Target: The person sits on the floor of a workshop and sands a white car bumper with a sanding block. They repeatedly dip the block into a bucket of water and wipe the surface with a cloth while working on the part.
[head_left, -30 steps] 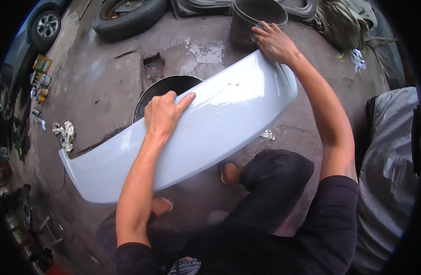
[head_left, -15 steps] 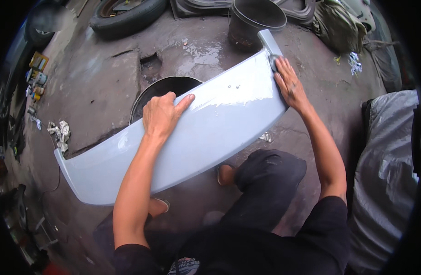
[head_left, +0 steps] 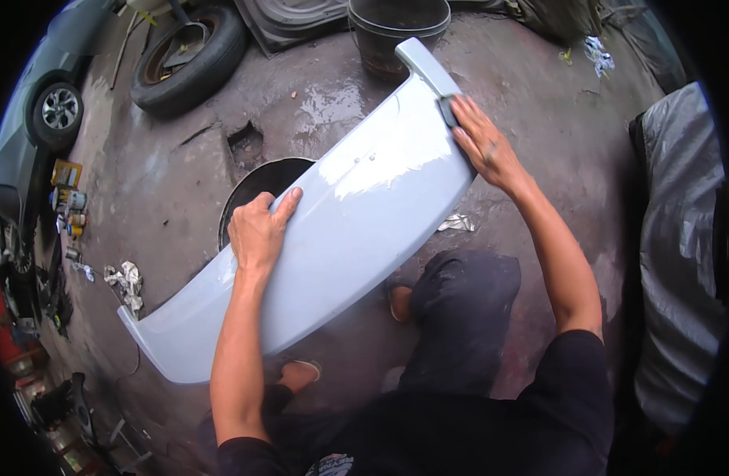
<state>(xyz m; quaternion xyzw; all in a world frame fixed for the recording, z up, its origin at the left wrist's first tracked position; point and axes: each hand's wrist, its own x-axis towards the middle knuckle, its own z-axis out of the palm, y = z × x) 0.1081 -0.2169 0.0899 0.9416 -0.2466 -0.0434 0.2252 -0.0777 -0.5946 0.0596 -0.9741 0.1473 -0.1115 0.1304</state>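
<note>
A long, light grey car spoiler [head_left: 340,230] slants across the middle, its right end pointing away from me and its surface shining wet near that end. My left hand [head_left: 257,230] grips its far edge left of the middle, with the thumb lying on top. At the upturned right end, my right hand [head_left: 491,151] presses a small dark grey pad [head_left: 447,112], perhaps folded sandpaper, against the corner. Its fingers are held together over the pad. Two small holes show in the spoiler between my hands. Beneath the far edge is a round black tub [head_left: 241,190], partly covered by the spoiler.
Beyond the spoiler stand a black bucket [head_left: 396,40] and a tyre [head_left: 190,63] lying flat. Cans [head_left: 75,210] and a parked car [head_left: 31,103] line the left. A silver cover [head_left: 681,254] drapes something at right. The floor has a hole [head_left: 245,147] and crumpled paper [head_left: 125,284].
The whole view has turned, so the spoiler slants more steeply and the left-hand car shows more. Both hands stay at about the same places on the spoiler.
</note>
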